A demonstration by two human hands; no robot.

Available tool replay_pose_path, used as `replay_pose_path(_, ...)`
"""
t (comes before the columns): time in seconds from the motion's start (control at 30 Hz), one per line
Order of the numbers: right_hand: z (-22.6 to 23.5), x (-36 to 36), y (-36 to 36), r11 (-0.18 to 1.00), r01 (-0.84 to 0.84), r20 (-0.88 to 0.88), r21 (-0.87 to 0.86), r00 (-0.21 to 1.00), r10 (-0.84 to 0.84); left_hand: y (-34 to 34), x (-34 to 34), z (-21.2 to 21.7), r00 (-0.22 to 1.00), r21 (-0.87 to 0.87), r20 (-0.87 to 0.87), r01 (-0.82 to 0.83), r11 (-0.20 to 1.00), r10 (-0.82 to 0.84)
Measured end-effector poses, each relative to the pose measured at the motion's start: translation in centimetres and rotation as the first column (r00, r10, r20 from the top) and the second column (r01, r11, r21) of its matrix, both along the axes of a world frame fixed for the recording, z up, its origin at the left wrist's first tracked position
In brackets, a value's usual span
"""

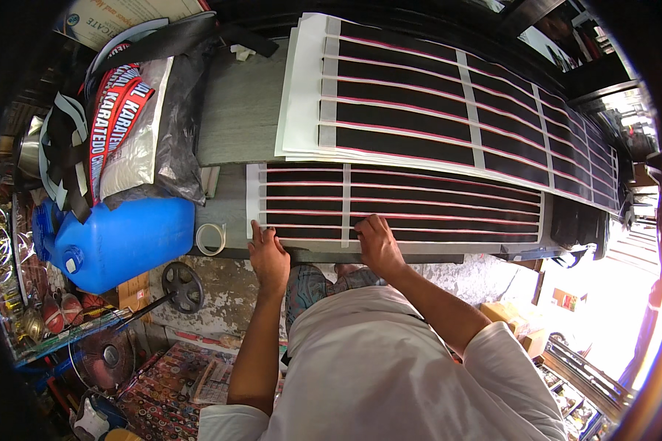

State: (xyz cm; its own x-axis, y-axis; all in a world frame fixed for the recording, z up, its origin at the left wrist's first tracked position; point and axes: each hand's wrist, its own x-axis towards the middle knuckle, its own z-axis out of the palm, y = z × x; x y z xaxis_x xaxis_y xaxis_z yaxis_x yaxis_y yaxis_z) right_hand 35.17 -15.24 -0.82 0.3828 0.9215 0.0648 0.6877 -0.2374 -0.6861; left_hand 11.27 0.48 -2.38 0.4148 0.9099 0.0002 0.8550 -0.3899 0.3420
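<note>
A long sheet with black bands and thin white and red stripes point(434, 205) lies along the near side of the bench. Pale cross strips hold its bands. My left hand point(268, 259) rests at its near left corner, fingers apart and fingertips on the white margin. Further right, my right hand point(380, 246) bends over the near edge, just past a pale cross strip point(345, 198). Its fingers are curled together, and what lies under the fingertips is hidden. Behind, a stack of similar striped sheets point(397, 110) overlaps the far side of this one.
A roll of pale tape point(211, 239) stands by the bench's near edge, left of my left hand. Beyond it are a blue jerrycan point(132, 239) and a plastic bag with red printed ribbons point(136, 140). Below are a black handwheel point(182, 287) and cardboard boxes point(518, 323).
</note>
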Motion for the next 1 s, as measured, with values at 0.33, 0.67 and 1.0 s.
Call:
replay_pose_path(0.33, -0.1, -0.3, 1.6, 0.988, -0.122, -0.014, -0.098, 0.993, 0.121, 0.0, 0.1, 0.5, 1.0, -0.034, 0.013, -0.013, 0.999, 0.013)
replay_pose_path(0.67, -0.6, -0.4, 2.2, 0.983, -0.141, 0.023, -0.116, 0.989, 0.145, -0.1, 0.3, 0.5, 0.999, -0.08, 0.019, -0.032, 0.996, 0.034)
replay_pose_path(1.0, 0.0, -0.2, 3.3, 0.964, -0.191, 0.156, -0.187, 0.963, 0.221, 0.0, -0.2, -0.6, 0.998, 0.118, 0.045, 0.038, 0.992, -0.043)
